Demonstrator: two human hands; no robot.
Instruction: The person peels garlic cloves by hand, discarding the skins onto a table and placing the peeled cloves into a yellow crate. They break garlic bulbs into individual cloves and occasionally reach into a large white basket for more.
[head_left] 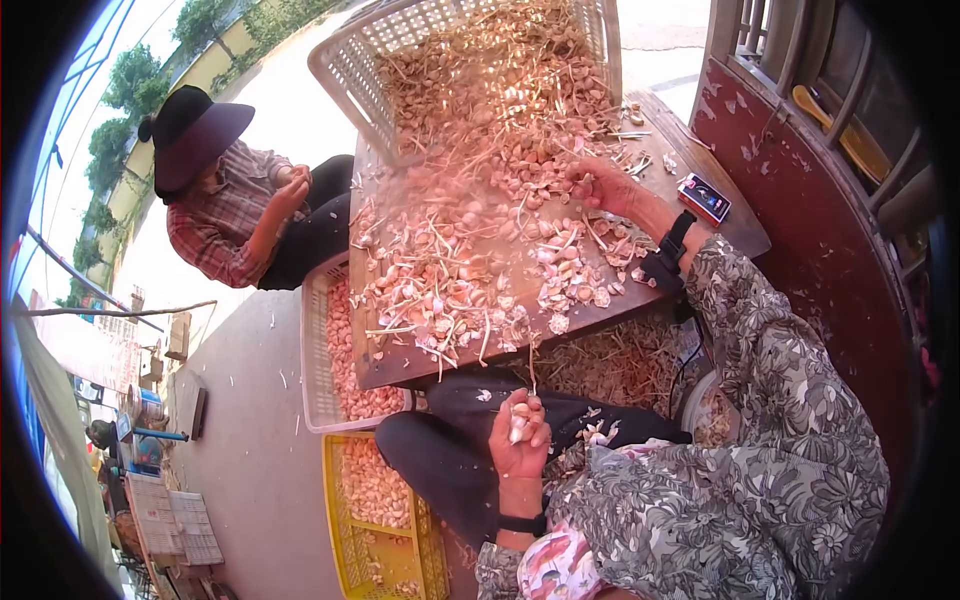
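My left hand (520, 437) is raised above my lap, palm up, its fingers curled around a pale garlic piece (519, 424). Out over the wooden table (640, 305), my right hand (602, 187) is at the right side of the garlic heap (500, 190). Its fingers are bent and close together; whatever may be between them is too small to make out. Loose cloves, skins and dry stems (440, 290) cover much of the tabletop. A dark band circles each of my wrists.
A co-worker (220, 200) in a hat sits left of the table, hands together. A white crate (350, 85) lies tipped at the back. Below stand a pink crate (312, 350) and a yellow crate (338, 520) of cloves. A small boxed device (705, 198) lies right, near a red panel (790, 230).
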